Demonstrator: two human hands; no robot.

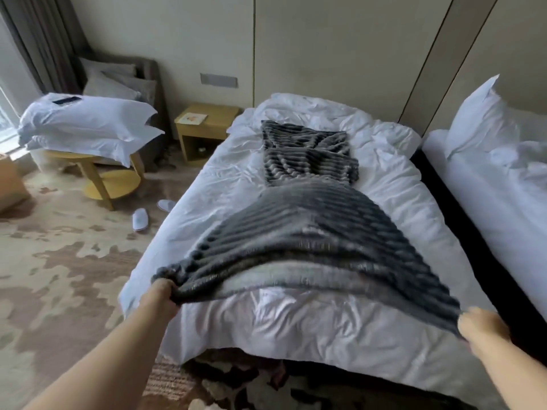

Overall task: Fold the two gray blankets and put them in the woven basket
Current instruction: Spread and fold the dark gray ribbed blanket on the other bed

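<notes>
- Gray and ribbed, the near gray blanket (310, 241) is stretched over the foot half of the bed (296, 329). Its front edge is lifted off the white duvet, and a paler underside shows beneath it.
- The left grip (161, 294) is clenched on the blanket's near left corner, with the cloth bunched in the fist.
- The right grip (482, 327) grasps the near right corner. It is blurred, so how the fingers lie cannot be made out.
- The far gray blanket (307, 155) lies rumpled on the same bed toward the headboard end. Its near edge meets or slips under the far edge of the held one.
- A second bed (488, 202) stands just beside on the right, across a dark gap. A white pillow (473, 116) is propped upright against the wall panel.
- A yellow nightstand (204, 128) sits at the bed's far left corner with a card (194, 117) on top.
- Two white slippers (140, 219) lie apart from each other on the patterned carpet (59, 276) near the bed's left side.
- Further left, a round yellow desk (115, 182) carries two stacked white pillows (88, 125), with a dark flat object (66, 100) on the upper one.
- Behind it is a gray armchair (148, 72) holding gray cushions, next to a dark curtain (44, 39).
</notes>
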